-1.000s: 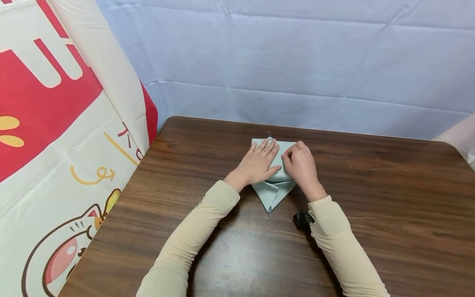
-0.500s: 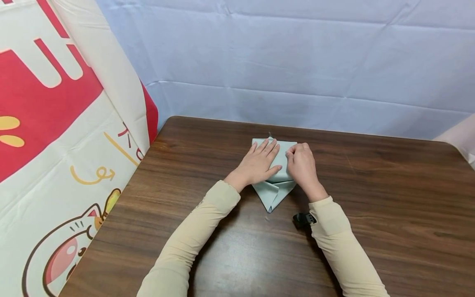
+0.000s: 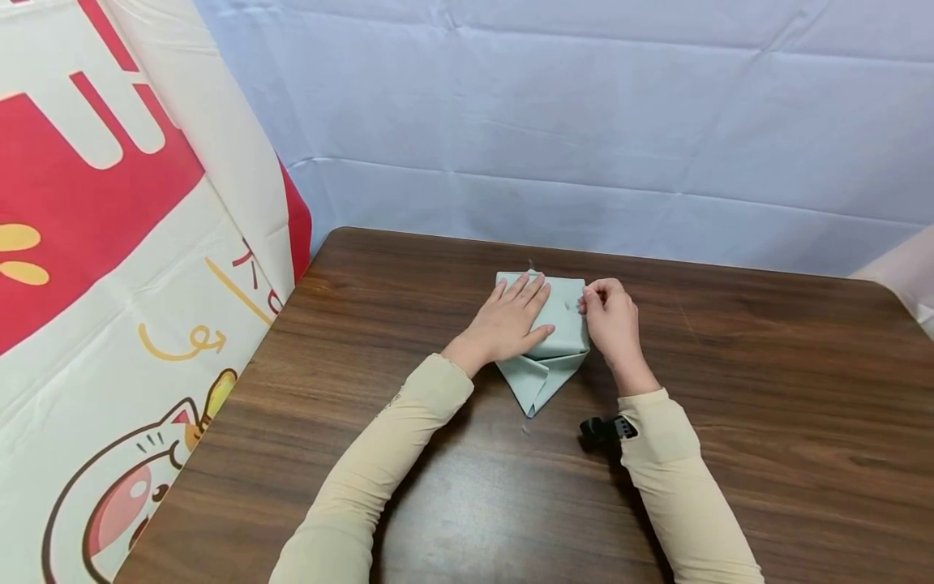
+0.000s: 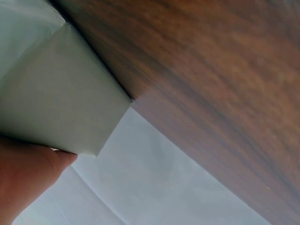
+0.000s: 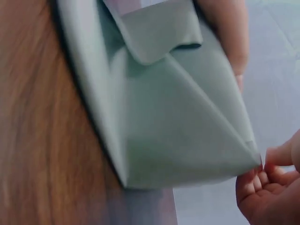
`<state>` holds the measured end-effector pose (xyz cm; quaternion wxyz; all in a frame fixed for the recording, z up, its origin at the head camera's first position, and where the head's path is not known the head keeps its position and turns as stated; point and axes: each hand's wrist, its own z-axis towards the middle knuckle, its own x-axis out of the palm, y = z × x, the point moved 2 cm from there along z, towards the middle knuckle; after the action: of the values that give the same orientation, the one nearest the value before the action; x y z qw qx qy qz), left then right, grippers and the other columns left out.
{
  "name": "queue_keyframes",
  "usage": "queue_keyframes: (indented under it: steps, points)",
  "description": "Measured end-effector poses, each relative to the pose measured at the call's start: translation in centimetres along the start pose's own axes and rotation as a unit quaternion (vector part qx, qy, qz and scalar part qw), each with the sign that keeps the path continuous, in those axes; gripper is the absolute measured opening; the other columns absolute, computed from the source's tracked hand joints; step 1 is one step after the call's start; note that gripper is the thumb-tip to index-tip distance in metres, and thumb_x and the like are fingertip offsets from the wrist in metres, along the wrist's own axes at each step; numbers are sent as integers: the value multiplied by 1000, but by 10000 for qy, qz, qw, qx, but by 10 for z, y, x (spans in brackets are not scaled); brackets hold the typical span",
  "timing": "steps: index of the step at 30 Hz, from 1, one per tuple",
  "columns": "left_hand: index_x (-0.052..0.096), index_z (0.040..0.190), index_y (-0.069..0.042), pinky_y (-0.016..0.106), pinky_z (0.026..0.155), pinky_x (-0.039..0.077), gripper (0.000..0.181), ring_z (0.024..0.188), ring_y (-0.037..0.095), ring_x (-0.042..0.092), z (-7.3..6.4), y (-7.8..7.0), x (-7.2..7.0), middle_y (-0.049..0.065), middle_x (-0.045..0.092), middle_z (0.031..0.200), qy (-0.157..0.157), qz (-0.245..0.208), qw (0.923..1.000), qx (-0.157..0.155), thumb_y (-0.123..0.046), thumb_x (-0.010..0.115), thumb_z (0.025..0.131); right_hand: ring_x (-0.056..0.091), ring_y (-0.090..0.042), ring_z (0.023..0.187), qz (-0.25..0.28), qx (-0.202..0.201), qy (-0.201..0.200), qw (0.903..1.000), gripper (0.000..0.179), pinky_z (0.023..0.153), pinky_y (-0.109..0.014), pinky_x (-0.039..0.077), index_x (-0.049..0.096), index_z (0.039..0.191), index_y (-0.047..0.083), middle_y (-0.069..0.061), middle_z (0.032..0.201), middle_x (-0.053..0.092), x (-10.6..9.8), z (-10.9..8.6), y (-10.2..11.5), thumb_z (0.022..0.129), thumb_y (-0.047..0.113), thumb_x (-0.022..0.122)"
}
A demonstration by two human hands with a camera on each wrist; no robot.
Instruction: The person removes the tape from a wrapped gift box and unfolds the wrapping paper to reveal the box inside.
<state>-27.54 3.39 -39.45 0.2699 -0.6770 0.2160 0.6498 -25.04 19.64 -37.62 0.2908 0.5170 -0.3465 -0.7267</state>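
A pale green paper parcel (image 3: 565, 332) lies on the table with a folded triangular flap (image 3: 527, 385) pointing toward me. My left hand (image 3: 503, 322) rests flat across its top left, fingers spread. At the parcel's right edge, my right hand (image 3: 611, 322) has curled fingers, thumb and fingertips together on what looks like a small strip of clear tape (image 3: 571, 307). In the right wrist view, these fingertips (image 5: 272, 178) are by a corner of the parcel's folded end (image 5: 173, 126). The left wrist view shows part of a finger (image 4: 33, 173) against a paper face (image 4: 70, 93).
The brown wooden table (image 3: 766, 389) runs to a pale blue cloth (image 3: 554, 122) behind it. A patterned cloth (image 3: 109, 268) hangs at the left. A black strap piece (image 3: 607, 430) sits at the right wrist. A small clear scrap (image 3: 532, 264) shows at the parcel's far edge.
My right hand has slid right across the parcel's top to its right edge, uncovering a small shiny patch. The left hand and the parcel stay almost in place.
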Motion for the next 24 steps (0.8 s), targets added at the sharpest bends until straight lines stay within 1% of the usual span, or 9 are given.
queue_keyframes:
  steps: [2,3,7,9,12,15,18,21,24]
  points:
    - [4,153,-15,40,115,-3,67,144,20,-5,0,0,0,0,-2,158,21,-25,10000,-11,-52,22,101,55,-19,75,-62,-103,33,9999,22,65,-26,43,58,102,-3,-14,88,61,-1,-1,0,98,18,53]
    - [4,153,-15,40,115,-3,67,144,20,-5,0,0,0,0,-3,158,35,-37,10000,-17,-52,22,101,55,-20,75,-158,-218,101,9996,24,64,-27,43,59,102,-3,-15,88,61,-1,-1,0,96,20,56]
    - [4,153,-14,40,115,-3,67,144,20,-5,0,-1,-1,1,-2,158,37,-45,10000,-8,-52,22,101,55,-26,74,-826,-721,360,9933,34,66,-37,45,61,100,-5,-15,86,59,1,-4,6,89,26,67]
    - [4,153,-14,40,115,-3,67,144,20,-5,-1,-1,-1,1,-1,158,20,-35,10000,10,-52,23,101,55,-28,71,-1137,-896,362,9888,31,65,-42,45,61,95,-5,-16,82,58,2,-5,8,87,24,69]
    - [6,153,-13,41,115,-2,67,144,21,-3,-1,-2,0,3,2,159,-23,-56,10000,69,-51,24,101,54,-28,66,-1360,-1030,242,9850,20,60,-41,44,63,87,-4,-15,76,58,3,-5,8,88,16,66]
    - [6,153,-13,40,115,-3,67,144,21,-3,-1,-2,0,3,2,159,-12,-65,10000,74,-51,24,101,53,-26,61,-1232,-1030,185,9868,13,56,-36,42,63,84,-3,-14,71,59,2,-2,6,89,9,62]
    - [5,153,-14,40,115,-3,67,144,20,-4,0,-1,-1,2,0,159,-2,-69,10000,43,-51,23,101,51,-24,60,-842,-902,157,9922,13,55,-33,40,65,83,-3,-13,70,59,0,0,3,90,8,60]
    - [5,153,-14,40,115,-3,67,144,20,-5,0,0,0,2,0,159,1,-94,10000,27,-52,22,101,50,-21,62,-333,-623,100,9975,14,56,-29,40,66,84,-3,-11,71,59,-2,0,1,90,9,60]
    - [5,153,-14,40,115,-3,67,144,20,-5,0,0,0,2,1,159,5,-114,9999,30,-52,22,101,49,-16,63,77,-295,130,9995,17,56,-26,39,66,87,-3,-8,72,58,-4,0,-1,91,12,60]
